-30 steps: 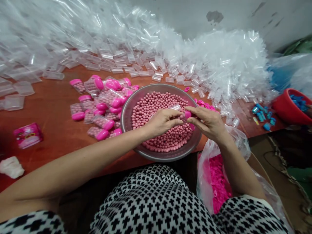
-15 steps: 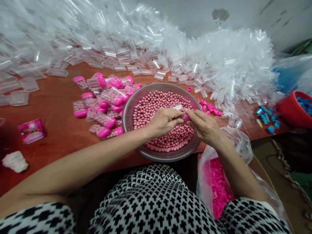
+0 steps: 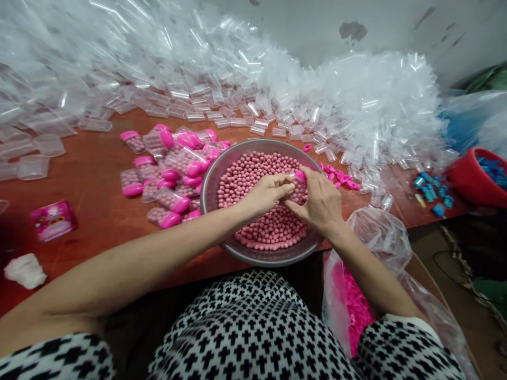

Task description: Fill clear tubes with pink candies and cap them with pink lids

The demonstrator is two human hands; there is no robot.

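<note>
Both hands are over a metal bowl [image 3: 209, 208] of round pink beads [image 3: 253, 169]. Between them is a small clear container [image 3: 298, 191] with a bright pink cap at its upper end and pink beads showing inside. My left hand [image 3: 269, 194] pinches it from the left with closed fingers. My right hand [image 3: 322, 200] wraps its right side, fingers at the cap and thumb lower down. Left of the bowl lies a pile of capped containers [image 3: 174, 163] filled with the same beads.
Clear empty tubes [image 3: 237, 68] are heaped along the back. Loose pink caps [image 3: 340, 177] lie right of the bowl, near blue pieces [image 3: 433, 190] and a red tub [image 3: 471, 177]. A plastic bag [image 3: 336, 306] of pink caps is by my right arm. A pink packet [image 3: 53, 220] lies left.
The container has turned from lying sideways to standing more upright, cap up, with beads now visible in it. My right hand has turned with it, fingers rising to the cap.
</note>
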